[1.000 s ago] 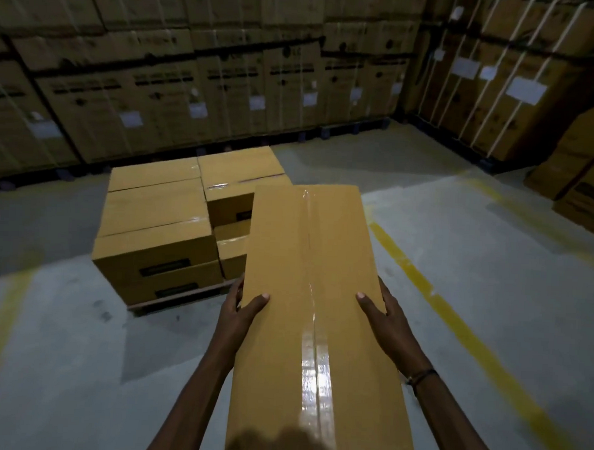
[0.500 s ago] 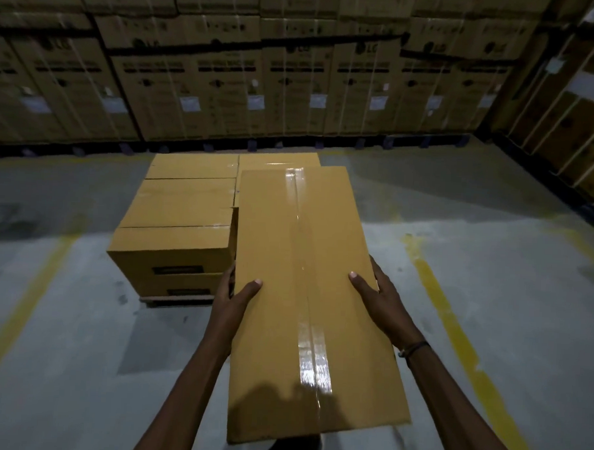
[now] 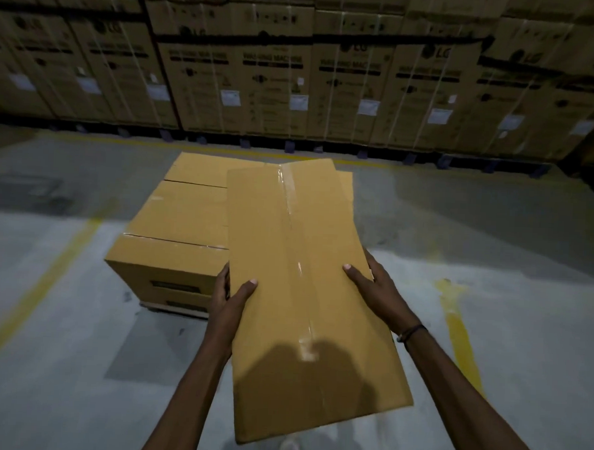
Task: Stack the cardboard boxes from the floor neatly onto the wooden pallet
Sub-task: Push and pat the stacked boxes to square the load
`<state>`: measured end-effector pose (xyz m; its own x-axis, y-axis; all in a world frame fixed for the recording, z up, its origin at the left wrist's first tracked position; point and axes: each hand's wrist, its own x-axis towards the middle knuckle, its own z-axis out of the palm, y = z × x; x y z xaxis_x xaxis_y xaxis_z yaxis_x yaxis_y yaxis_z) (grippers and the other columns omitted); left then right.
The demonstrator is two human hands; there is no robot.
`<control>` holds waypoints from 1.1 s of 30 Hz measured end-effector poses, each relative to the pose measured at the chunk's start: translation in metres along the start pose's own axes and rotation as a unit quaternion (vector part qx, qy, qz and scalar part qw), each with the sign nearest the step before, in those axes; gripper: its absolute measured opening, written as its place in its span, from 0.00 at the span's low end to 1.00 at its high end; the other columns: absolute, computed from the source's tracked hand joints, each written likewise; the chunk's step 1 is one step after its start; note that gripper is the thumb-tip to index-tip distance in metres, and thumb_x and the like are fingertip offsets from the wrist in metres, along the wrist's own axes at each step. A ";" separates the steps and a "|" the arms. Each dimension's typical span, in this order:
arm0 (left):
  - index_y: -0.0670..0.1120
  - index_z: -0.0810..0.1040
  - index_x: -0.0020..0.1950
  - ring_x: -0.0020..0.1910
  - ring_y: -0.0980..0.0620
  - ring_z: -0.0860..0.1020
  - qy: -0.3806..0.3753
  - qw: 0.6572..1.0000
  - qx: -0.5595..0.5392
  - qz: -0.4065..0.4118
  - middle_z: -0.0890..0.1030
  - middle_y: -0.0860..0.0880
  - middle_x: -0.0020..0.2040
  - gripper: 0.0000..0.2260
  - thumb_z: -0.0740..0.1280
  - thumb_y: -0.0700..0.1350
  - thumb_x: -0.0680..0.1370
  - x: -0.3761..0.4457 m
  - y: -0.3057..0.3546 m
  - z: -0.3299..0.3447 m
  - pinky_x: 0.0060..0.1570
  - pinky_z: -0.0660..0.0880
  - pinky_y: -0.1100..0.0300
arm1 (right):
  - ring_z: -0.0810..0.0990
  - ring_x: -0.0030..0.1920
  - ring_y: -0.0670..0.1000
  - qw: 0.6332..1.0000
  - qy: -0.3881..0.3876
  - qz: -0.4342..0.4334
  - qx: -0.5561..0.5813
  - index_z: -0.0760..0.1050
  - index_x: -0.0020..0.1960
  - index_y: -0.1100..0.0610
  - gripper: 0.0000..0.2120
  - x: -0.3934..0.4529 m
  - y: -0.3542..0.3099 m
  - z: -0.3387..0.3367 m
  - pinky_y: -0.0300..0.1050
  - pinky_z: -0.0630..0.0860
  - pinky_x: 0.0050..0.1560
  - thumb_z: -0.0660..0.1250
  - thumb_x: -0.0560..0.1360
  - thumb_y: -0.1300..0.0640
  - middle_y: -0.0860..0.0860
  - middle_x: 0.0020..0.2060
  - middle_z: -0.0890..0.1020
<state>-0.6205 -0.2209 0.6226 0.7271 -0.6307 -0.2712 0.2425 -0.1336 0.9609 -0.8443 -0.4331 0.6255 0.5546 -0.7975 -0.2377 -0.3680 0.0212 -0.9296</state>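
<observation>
Here we see a taped cardboard box (image 3: pixel 306 293) carried in the air, its far end over the near right part of the stacked boxes (image 3: pixel 176 233) on the wooden pallet (image 3: pixel 173 308), barely visible. Left hand (image 3: pixel 229 296) and right hand (image 3: pixel 377 293) grip its long sides, thumbs on top; the other fingers are hidden, probably curled under. Yellow lines (image 3: pixel 457 330) mark the floor.

We're in a warehouse: a long wall of big printed appliance cartons (image 3: pixel 346 77) stacked high on pallets, a grey concrete floor (image 3: pixel 44 367) striped with yellow lane lines (image 3: pixel 37 291), dim light overhead.
</observation>
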 end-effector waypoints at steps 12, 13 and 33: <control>0.62 0.68 0.77 0.64 0.48 0.79 0.170 0.984 -0.044 0.028 0.77 0.52 0.71 0.36 0.76 0.61 0.71 0.034 -0.016 0.136 0.57 0.81 0.45 | 0.78 0.67 0.50 0.981 -0.169 -0.068 -0.060 0.59 0.77 0.26 0.37 0.167 -0.006 -0.092 0.60 0.78 0.67 0.67 0.72 0.23 0.43 0.73 0.74; 0.61 0.69 0.77 0.63 0.48 0.80 0.186 0.981 -0.043 0.030 0.78 0.52 0.70 0.33 0.76 0.59 0.73 0.032 -0.019 0.150 0.54 0.82 0.47 | 0.78 0.67 0.50 0.978 -0.184 -0.069 -0.071 0.59 0.78 0.27 0.38 0.178 -0.007 -0.101 0.60 0.79 0.67 0.67 0.72 0.23 0.43 0.73 0.74; 0.57 0.67 0.78 0.60 0.51 0.81 0.454 0.878 -0.153 -0.012 0.78 0.52 0.67 0.26 0.70 0.47 0.82 0.072 -0.049 0.265 0.49 0.80 0.52 | 0.64 0.74 0.46 0.884 -0.427 -0.081 -0.169 0.55 0.82 0.34 0.36 0.336 -0.022 -0.079 0.52 0.63 0.77 0.67 0.79 0.33 0.41 0.73 0.66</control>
<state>-0.7504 -0.4617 0.5706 0.8977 0.2571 -0.3579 0.3252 0.1615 0.9318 -0.7089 -0.7492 0.5882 0.9287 -0.0235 -0.3702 -0.3547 -0.3484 -0.8677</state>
